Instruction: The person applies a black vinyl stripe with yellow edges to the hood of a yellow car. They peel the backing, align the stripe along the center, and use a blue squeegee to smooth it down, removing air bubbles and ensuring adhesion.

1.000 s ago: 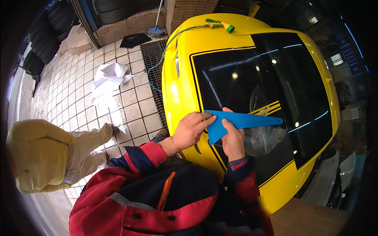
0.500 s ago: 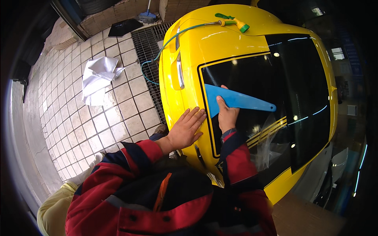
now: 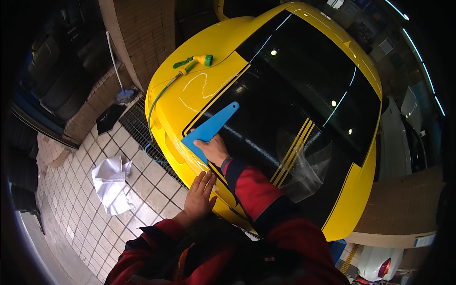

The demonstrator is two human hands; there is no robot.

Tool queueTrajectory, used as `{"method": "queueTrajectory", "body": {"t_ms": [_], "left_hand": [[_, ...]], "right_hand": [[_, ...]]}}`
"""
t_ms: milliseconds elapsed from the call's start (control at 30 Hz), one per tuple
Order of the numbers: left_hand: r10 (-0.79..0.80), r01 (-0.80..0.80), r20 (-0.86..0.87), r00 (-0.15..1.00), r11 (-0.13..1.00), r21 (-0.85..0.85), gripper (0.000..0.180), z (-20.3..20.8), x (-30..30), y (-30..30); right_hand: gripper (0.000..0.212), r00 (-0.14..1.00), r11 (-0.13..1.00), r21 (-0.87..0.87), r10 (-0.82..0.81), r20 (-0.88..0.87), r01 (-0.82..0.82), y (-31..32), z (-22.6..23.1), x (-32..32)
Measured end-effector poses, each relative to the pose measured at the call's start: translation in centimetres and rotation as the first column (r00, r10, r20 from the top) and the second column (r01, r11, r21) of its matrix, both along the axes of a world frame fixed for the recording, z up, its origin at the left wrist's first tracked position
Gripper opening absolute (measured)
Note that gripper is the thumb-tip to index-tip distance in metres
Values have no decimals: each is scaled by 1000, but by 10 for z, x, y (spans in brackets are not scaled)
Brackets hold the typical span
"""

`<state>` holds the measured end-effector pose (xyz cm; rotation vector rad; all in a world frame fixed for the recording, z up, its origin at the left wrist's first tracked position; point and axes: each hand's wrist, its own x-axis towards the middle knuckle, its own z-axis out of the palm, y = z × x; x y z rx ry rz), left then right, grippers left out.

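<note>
The person stood by a yellow car (image 3: 199, 61) and leaned over it. The right hand (image 3: 214, 149) was closed around the wide end of a blue scraper (image 3: 209, 128). The fingers gripped it tight. The scraper was flat and shaped like a long triangle, and it lay on the car, right at the edge where the yellow paint met the shiny black film (image 3: 294, 95). Its thin tip pointed up and away from the person.

The left hand (image 3: 198, 197) held nothing. It lay flat and open, fingers spread a little, on the yellow edge of the car just below the scraper hand. Both arms wore red and dark blue sleeves (image 3: 251, 190).

A green hose sprayer (image 3: 194, 61) sat on the yellow part farther up, and its green hose (image 3: 154, 107) hung down the side of the car. Some yellow stripes (image 3: 292, 152) ran across the black film, and a bit of clear plastic (image 3: 308, 173) was crinkled near them.

On the tiled floor (image 3: 80, 209) beside the car lay a crumpled white cloth (image 3: 111, 183). A metal grate (image 3: 142, 130) ran along the floor close to the car.
</note>
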<state>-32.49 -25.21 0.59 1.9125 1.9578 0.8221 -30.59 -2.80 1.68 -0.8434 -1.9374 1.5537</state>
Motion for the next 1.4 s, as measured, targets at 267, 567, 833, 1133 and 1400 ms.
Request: {"method": "queueTrajectory", "body": {"t_ms": [267, 567, 833, 1133, 1400], "left_hand": [[-46, 44, -162, 986, 999, -16, 97, 9, 5, -4], [-86, 80, -202, 976, 996, -37, 81, 27, -4, 10], [-214, 210, 20, 977, 969, 129, 30, 41, -39, 90], [-168, 200, -168, 971, 960, 197, 71, 34, -167, 183], [-318, 336, -116, 941, 922, 192, 66, 28, -210, 199]], "right_hand": [[41, 991, 988, -83, -123, 49, 127, -25, 6, 31], [29, 880, 875, 103, -475, -8, 473, -52, 29, 112], [21, 772, 777, 10, -623, -127, 629, -57, 29, 161], [41, 718, 706, 148, -693, -61, 693, -19, 55, 107], [48, 863, 769, 609, -429, 266, 195, 17, 51, 46]]}}
